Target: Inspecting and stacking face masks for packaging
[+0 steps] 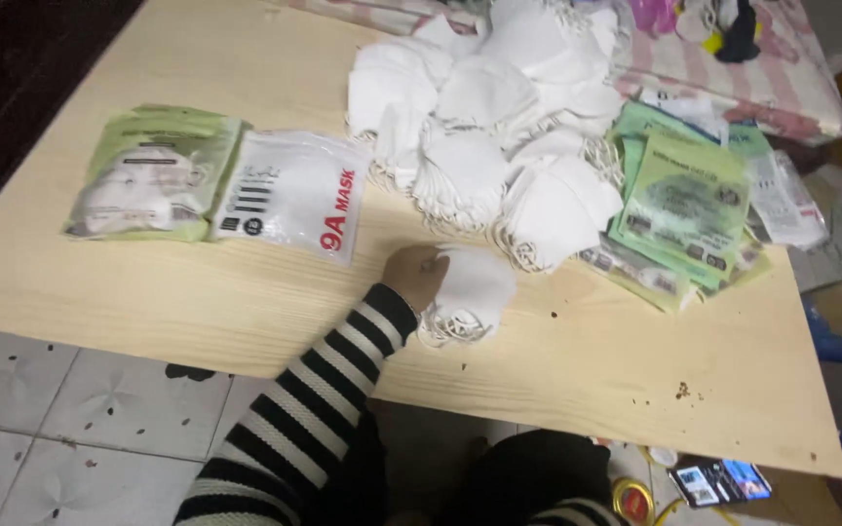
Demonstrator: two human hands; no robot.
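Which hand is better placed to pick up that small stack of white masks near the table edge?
Left. The left hand is already on the small mask stack; the right hand is out of view.

1. Pale wooden table (148, 292), light grain, set at an angle; dark specks near its right end.
2. Floor (70, 409) of grey-white tiles with faint flower marks and dark grout lines.
3. Pink-and-white striped bedding (782, 83) past the table's far edge.
4. Dark area upper left.
5. Light dim, indoor.
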